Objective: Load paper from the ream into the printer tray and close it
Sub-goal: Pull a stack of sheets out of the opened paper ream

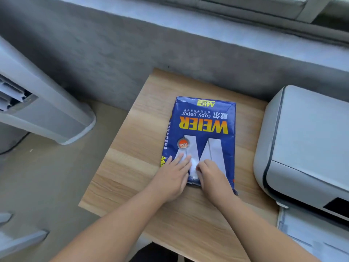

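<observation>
One ream (202, 133) of copy paper, wrapped in blue with yellow lettering, is seen lying flat on one wooden table (132, 154); everything else is placed here relative to it. Two bare hands are laid on the ream's near end. The left hand (172, 176) is spread flat, fingers extended and slightly apart, pressed on the wrapper at the near left corner. The right hand (213, 176) is set just beside it, fingers curled down onto the wrapper; whether anything is pinched cannot be told. Between the two hands a strip of white paper (193, 170) is exposed where the wrapper is torn open. To the right of the ream, near but apart, one grey printer (306, 140) is stood on the table. Well to the left, one tall white appliance (43, 112) is stood on the floor.
</observation>
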Motion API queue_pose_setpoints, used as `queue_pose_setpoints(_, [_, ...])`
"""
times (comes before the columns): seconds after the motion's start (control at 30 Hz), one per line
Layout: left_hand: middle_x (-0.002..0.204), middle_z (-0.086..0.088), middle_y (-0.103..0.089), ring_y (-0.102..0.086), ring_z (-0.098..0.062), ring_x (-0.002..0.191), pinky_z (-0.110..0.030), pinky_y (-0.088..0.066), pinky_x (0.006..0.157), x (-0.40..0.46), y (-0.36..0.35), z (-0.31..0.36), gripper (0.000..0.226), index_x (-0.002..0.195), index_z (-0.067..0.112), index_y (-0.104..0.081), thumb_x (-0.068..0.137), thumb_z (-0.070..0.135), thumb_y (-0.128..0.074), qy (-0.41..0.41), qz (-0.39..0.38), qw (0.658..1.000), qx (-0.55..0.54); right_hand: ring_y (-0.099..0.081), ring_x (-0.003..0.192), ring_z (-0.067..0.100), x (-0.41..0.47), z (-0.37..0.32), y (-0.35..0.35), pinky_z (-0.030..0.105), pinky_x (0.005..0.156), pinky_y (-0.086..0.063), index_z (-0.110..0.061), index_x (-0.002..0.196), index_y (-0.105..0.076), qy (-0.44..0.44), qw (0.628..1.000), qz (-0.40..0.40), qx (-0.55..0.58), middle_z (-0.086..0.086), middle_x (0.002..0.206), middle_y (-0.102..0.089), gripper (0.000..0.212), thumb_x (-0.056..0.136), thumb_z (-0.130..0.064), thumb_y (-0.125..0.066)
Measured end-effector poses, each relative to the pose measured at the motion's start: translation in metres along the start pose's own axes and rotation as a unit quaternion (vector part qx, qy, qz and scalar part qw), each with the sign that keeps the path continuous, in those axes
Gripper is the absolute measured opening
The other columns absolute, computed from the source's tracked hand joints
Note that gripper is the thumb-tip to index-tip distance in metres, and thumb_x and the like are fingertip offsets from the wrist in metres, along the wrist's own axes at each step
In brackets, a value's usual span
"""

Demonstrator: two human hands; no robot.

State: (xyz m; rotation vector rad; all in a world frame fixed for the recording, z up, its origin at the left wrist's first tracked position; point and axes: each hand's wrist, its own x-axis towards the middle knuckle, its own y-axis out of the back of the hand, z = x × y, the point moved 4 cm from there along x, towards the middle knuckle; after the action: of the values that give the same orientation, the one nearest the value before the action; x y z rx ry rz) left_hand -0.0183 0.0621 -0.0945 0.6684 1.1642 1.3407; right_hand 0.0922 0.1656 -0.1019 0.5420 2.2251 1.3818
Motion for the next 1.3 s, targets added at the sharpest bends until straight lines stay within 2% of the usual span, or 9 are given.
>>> queue_pose_setpoints(0.13, [0.163,-0.005,-0.028,-0.019,-0.027,0.15,-0.055,-0.028,0.116,0.0,0.005,0.002,0.066,0.148,0.008,-0.036,0.094,0.033,-0.01,-0.002,-0.015,1.0,-0.007,-0.044,0.068,0.022,-0.025,-0.005,0.005,0.035,0.055,-0.041,-0.017,0.075,-0.051,0.087,0.995,0.011,-0.048,0.0,0.076,-0.049,0.029,0.069,0.007,-0.067])
queue_pose_setpoints(0.27, [0.162,-0.006,-0.029,-0.022,-0.028,0.15,-0.056,-0.032,0.114,0.002,0.001,0.002,0.066,0.149,0.008,-0.036,0.095,0.039,-0.011,-0.003,-0.021,1.0,0.017,-0.055,0.083,0.028,-0.084,-0.028,0.0,0.035,0.079,-0.045,-0.013,0.078,-0.059,0.223,0.969,0.007,-0.105,0.007,0.09,-0.06,0.018,0.069,0.001,-0.054])
queue_pose_setpoints(0.4, [0.165,-0.004,-0.019,-0.014,-0.027,0.152,-0.052,-0.025,0.118,-0.001,-0.014,-0.001,0.082,0.153,0.01,-0.028,0.092,0.064,-0.022,0.014,-0.027,0.997,0.07,-0.066,0.091,0.031,-0.105,-0.032,-0.014,0.036,0.077,-0.055,-0.011,0.078,-0.063,0.185,0.978,0.004,-0.094,0.012,0.098,-0.067,0.017,0.073,0.001,-0.051])
queue_pose_setpoints(0.53, [0.162,-0.008,-0.029,-0.023,-0.032,0.149,-0.053,-0.033,0.113,-0.001,-0.019,-0.001,0.081,0.148,0.009,-0.036,0.089,0.061,-0.052,-0.004,-0.016,0.995,0.098,-0.066,0.115,0.039,-0.114,-0.038,-0.027,0.043,0.095,-0.056,-0.003,0.088,-0.073,0.16,0.977,0.013,-0.141,0.022,0.115,-0.072,0.028,0.075,0.001,-0.048])
queue_pose_setpoints(0.67, [0.144,-0.014,-0.055,-0.049,-0.039,0.133,-0.058,-0.05,0.095,0.002,-0.015,0.006,0.049,0.111,0.014,-0.058,0.08,0.047,-0.076,-0.035,0.035,0.993,0.106,-0.062,0.123,0.039,-0.12,-0.04,-0.033,0.044,0.099,-0.053,-0.001,0.1,-0.073,0.141,0.981,-0.027,-0.133,0.021,0.124,-0.069,0.032,0.072,-0.009,-0.061])
queue_pose_setpoints(0.83, [0.13,-0.009,-0.064,-0.055,-0.036,0.128,-0.062,-0.052,0.089,0.001,-0.009,0.007,0.022,0.091,0.015,-0.048,0.096,0.035,-0.057,-0.058,0.138,0.986,0.071,-0.067,0.117,0.027,-0.113,-0.043,-0.016,0.036,0.1,-0.054,-0.007,0.102,-0.072,0.132,0.99,-0.006,-0.057,0.011,0.116,-0.073,0.034,0.079,-0.014,-0.049])
queue_pose_setpoints(0.93, [0.118,-0.003,-0.069,-0.061,-0.028,0.123,-0.058,-0.052,0.093,-0.007,0.0,0.011,0.021,0.093,0.016,-0.048,0.101,0.034,-0.041,-0.075,0.197,0.976,0.056,-0.07,0.09,0.014,-0.109,-0.037,-0.001,0.029,0.082,-0.057,-0.017,0.105,-0.067,0.0,0.992,0.043,0.122,-0.001,0.096,-0.073,0.019,0.091,-0.017,-0.055])
queue_pose_setpoints(1.1, [0.105,0.004,-0.068,-0.063,-0.018,0.118,-0.054,-0.046,0.103,-0.022,0.004,0.006,0.012,0.094,0.015,-0.057,0.1,0.025,-0.054,-0.097,0.231,0.967,0.048,-0.072,0.081,0.013,-0.094,-0.016,-0.004,0.04,0.08,-0.057,-0.033,0.098,-0.062,-0.319,0.867,0.105,0.368,-0.008,0.092,-0.071,0.018,0.096,-0.033,-0.044])
queue_pose_setpoints(1.3, [0.106,0.004,-0.066,-0.06,-0.021,0.12,-0.059,-0.038,0.107,-0.024,0.007,0.01,0.007,0.094,0.017,-0.055,0.095,0.011,-0.057,-0.111,0.23,0.966,0.036,-0.05,0.112,0.032,-0.079,-0.019,0.006,0.042,0.081,-0.051,-0.01,0.11,-0.063,-0.374,0.912,0.155,0.062,0.01,0.135,-0.051,0.03,0.081,-0.017,-0.069])
